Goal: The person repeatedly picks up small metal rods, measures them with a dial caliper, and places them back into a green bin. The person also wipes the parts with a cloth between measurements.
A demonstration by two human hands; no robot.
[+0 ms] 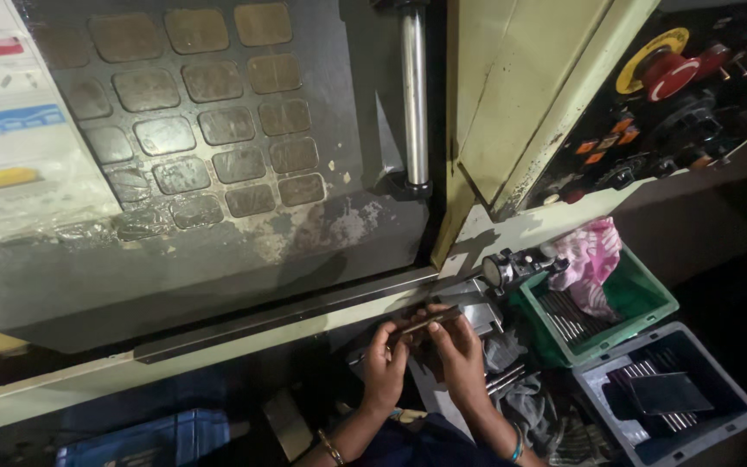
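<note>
Both of our hands meet low in the view, just below the machine door's bottom rail: our left hand (385,361) and our right hand (458,353) share one slim dark metal bar (426,323). Left fingers (388,333) pinch its near end, right fingers (439,333) close over its far end, and the bar lies slightly tilted between them, raised off whatever is beneath.

Judging by this, we are partway through handling a single piece: it is already picked up and held before us, and it has not yet been set anywhere. Whether it is being checked or merely turned over we cannot tell in this dim light.

Just right of the bar sits a small dial gauge (500,271) on its stand. Further right of the bar a green bin (650,298) holds a row of thin metal rods (564,318) and a pink patterned cloth (590,259). Beyond that, lower right, a grey bin (719,389) carries more rods under a dark flat plate (667,393). Above the bar hangs the worn machine door (218,156) with its chrome handle (414,95); to the upper right is a control panel with a red emergency button (672,73).

Crumpled grey rags (529,402) crowd the space right beside our hands, leaving little room to lay the bar flat.
</note>
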